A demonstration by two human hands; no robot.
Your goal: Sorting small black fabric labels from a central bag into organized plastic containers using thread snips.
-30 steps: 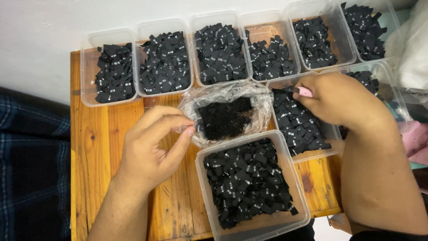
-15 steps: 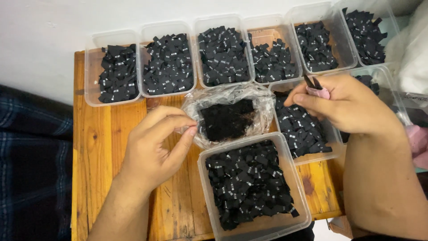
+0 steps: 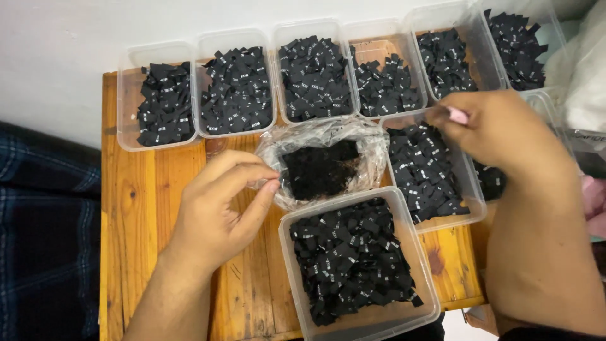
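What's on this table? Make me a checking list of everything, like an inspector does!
Surface: wooden table, knots showing.
Job's things: clear plastic bag of black pieces at centre; clear tubs of small black labels, six in the back row, one nearest the camera, one under the right hand.
Clutter: pale bag at the right edge.
Hands: left hand pinches the bag's rim; right hand holds a small pink thing over a tub.
Cables: nothing seen.
Surroundings: white wall behind; dark plaid cloth to the left.
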